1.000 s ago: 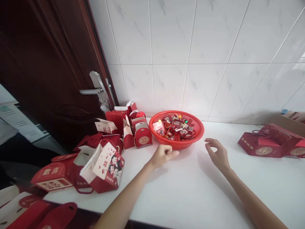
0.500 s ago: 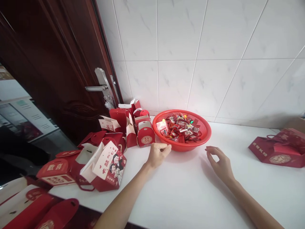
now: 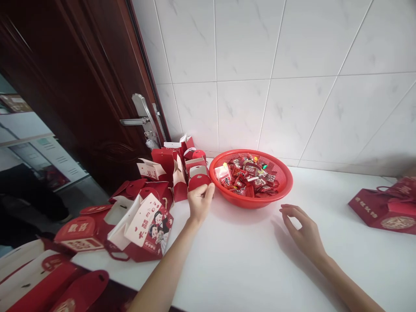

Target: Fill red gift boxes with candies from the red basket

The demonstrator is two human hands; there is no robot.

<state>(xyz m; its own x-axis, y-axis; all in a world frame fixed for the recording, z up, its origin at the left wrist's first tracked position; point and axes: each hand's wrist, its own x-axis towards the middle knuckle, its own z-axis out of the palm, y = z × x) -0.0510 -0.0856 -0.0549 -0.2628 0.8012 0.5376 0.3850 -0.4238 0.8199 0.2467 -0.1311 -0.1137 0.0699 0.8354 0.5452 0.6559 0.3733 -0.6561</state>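
Note:
My left hand (image 3: 199,203) is closed at the front of a red gift box (image 3: 199,181) with a rounded flap, just left of the basket. Its curled fingers cover the lower front of that box, so the exact hold is partly hidden. My right hand (image 3: 302,229) hovers over the white table, right of the basket, with curved fingers and a loop of space by the thumb. I see nothing in it. Between and beyond both hands stands a round red plastic basket (image 3: 234,200), filled with wrapped sweets (image 3: 253,175).
More red gift boxes (image 3: 147,227) crowd the table's left side, several with raised flaps. Another red box (image 3: 380,210) stands far right on the white table (image 3: 247,260). A tiled wall (image 3: 243,112) rises behind. A dark door (image 3: 97,86) is at the left.
My left hand has moved left from the basket's front rim to the red box beside it. My right hand stays almost where it was. The view has shifted slightly.

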